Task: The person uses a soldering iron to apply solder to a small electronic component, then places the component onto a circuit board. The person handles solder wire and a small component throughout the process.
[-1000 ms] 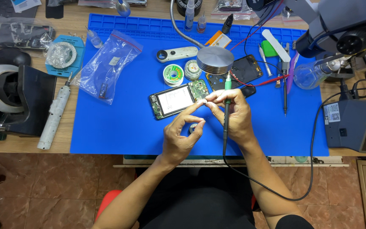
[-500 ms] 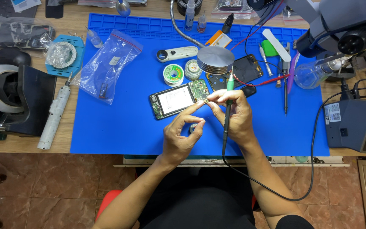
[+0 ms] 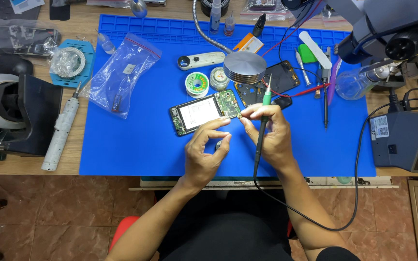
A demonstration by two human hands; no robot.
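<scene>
An opened phone (image 3: pixel 204 112) with its green circuit board exposed lies on the blue work mat (image 3: pixel 136 140). My right hand (image 3: pixel 267 135) grips a soldering iron (image 3: pixel 263 116) with a green collar, tip pointing up and away; its thumb and forefinger pinch at the board's right corner. My left hand (image 3: pixel 206 152) hovers just below the phone, forefinger stretched toward that same corner, thumb curled near a small dark part on the mat. The iron's black cable runs down off the table edge.
A round metal lamp head (image 3: pixel 244 67) hangs above the mat. A solder spool (image 3: pixel 197 84), a phone back frame (image 3: pixel 272 79), a clear plastic bag (image 3: pixel 119 79), tweezers and probes lie around. A soldering station (image 3: pixel 407 142) stands right; a black stand (image 3: pixel 20 116) left.
The soldering iron has tilted slightly more upright in my right hand. Both hands stay at the phone's right corner, barely shifted.
</scene>
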